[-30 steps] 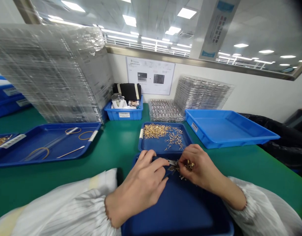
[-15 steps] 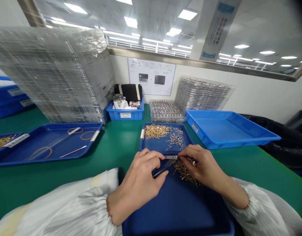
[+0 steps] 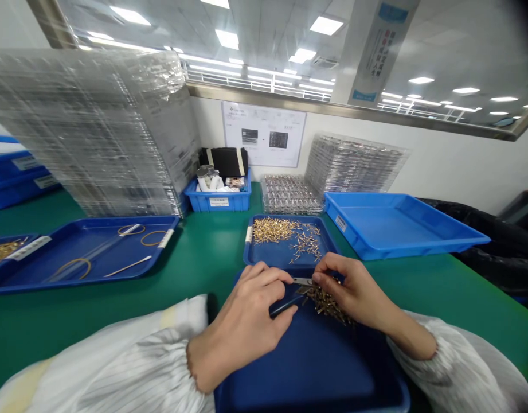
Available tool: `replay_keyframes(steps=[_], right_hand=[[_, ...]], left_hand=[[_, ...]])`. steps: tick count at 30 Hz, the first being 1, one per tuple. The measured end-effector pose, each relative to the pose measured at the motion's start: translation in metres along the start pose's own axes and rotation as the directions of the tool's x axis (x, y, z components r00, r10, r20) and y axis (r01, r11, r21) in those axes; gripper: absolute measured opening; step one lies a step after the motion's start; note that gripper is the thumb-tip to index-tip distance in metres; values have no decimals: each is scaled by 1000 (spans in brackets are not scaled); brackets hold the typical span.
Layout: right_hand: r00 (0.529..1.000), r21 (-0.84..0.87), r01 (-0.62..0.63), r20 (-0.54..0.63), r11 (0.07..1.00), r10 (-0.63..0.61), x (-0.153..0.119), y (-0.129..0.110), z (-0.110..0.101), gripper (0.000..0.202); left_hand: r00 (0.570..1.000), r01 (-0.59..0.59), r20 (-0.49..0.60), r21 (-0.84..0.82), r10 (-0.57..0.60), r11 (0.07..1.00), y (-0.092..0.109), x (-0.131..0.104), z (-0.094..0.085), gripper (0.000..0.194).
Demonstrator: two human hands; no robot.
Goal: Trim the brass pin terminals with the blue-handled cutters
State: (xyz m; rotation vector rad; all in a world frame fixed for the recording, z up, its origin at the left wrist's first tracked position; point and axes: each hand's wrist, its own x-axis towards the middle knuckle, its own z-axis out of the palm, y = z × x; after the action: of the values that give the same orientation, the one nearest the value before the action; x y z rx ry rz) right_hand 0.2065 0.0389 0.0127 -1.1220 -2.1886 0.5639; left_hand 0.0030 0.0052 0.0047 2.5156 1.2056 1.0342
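My left hand (image 3: pixel 250 321) is closed round a small plier-like tool with dark handles (image 3: pixel 285 306); its metal jaws (image 3: pixel 302 281) point right. The fingers of my right hand (image 3: pixel 354 289) are pinched together at the tip of those jaws, and what they hold is too small to make out. Under my right hand lies a heap of small brassy pins (image 3: pixel 328 305) in a dark blue tray (image 3: pixel 306 367). Just behind, a smaller blue tray (image 3: pixel 272 251) bears more golden pins (image 3: pixel 274 229), some scattered at its right side.
A blue tray (image 3: pixel 92 252) with rubber bands and a swab lies at left, before a tall stack of clear trays (image 3: pixel 96 132). Behind stand a blue bin (image 3: pixel 218 201) and more clear trays (image 3: pixel 292 195). A bright blue tray (image 3: pixel 392 223) is at right, beside a black bag (image 3: pixel 496 252).
My left hand and the tool have shifted slightly right and down. The thumb and fingertips of my right hand have closed in nearer the tool's jaws.
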Motion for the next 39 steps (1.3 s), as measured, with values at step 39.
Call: replay_keyframes(steps=[39], right_hand=[[989,-34,88,124,995,-84,-3,0,-2,17]], left_hand=[[992,36,122,36,-40,999,-2,1,2,17]])
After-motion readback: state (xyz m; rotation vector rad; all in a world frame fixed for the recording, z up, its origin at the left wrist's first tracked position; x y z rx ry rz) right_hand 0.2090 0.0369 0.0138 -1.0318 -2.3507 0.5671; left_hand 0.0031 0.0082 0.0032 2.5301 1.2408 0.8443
